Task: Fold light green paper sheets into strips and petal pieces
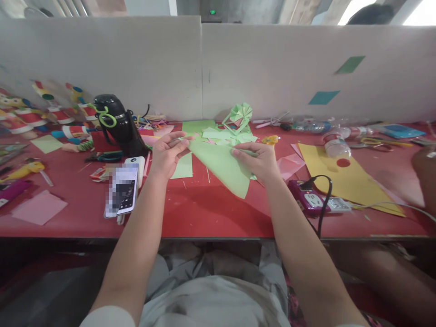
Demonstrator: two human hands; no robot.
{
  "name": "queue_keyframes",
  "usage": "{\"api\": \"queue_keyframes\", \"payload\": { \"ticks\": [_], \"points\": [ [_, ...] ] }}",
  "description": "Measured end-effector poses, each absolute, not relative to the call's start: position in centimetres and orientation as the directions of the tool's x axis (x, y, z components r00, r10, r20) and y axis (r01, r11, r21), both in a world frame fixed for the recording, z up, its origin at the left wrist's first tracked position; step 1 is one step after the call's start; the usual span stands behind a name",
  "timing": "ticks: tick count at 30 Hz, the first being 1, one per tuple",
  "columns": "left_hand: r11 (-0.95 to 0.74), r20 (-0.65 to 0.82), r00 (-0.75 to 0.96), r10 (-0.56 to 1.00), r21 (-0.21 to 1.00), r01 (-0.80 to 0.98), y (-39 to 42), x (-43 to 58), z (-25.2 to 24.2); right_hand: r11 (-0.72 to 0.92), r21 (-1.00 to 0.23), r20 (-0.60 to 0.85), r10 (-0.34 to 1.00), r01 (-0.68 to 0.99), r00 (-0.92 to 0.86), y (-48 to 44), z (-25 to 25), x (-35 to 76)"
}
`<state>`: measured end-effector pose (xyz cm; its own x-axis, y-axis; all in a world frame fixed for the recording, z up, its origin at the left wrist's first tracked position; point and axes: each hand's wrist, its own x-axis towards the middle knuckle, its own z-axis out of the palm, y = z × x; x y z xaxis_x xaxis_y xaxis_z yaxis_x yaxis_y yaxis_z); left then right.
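A light green sheet of paper (223, 165) hangs between my hands above the red table (218, 218), with one corner pointing down toward me. My left hand (167, 153) pinches its left corner between thumb and fingers. At the sheet's upper right edge, my right hand (257, 160) is closed on the paper, thumb on top. Behind the sheet lie more green papers (199, 127) and a folded green paper wheel (241, 114).
On the left are a phone (124, 188), a black bottle (117, 125) and pink paper (40, 208). To the right are a purple power strip (308, 200) with cables, yellow paper (340, 179), plastic bottles (336, 143) and another person's arm (425, 168). A low white partition (102, 59) stands behind.
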<state>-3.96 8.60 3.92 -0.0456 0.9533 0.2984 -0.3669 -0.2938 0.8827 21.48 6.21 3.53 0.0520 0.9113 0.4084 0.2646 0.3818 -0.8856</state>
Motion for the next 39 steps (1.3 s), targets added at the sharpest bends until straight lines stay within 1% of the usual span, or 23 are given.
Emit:
{"api": "queue_keyframes", "payload": {
  "ticks": [7,17,26,39],
  "points": [
    [-0.314,0.322,-0.042,0.946,0.877,-0.363,8.6,-4.19,3.93,0.408,-0.876,0.436,0.898,0.258,0.061,6.23,3.54,21.49],
    [-0.337,0.341,-0.056,0.939,0.87,-0.361,8.87,-4.22,3.71,0.406,-0.877,0.437,0.896,0.258,0.077,6.27,3.37,21.44],
    [-0.306,0.274,-0.137,0.952,0.876,-0.373,8.93,-3.81,3.75,0.403,-0.883,0.426,0.903,0.239,0.051,6.17,3.61,21.29],
    [-0.302,0.26,-0.156,0.953,0.847,-0.436,9.09,-3.53,3.74,0.449,-0.869,0.468,0.883,0.207,0.048,6.39,3.18,21.11]
  ]
}}
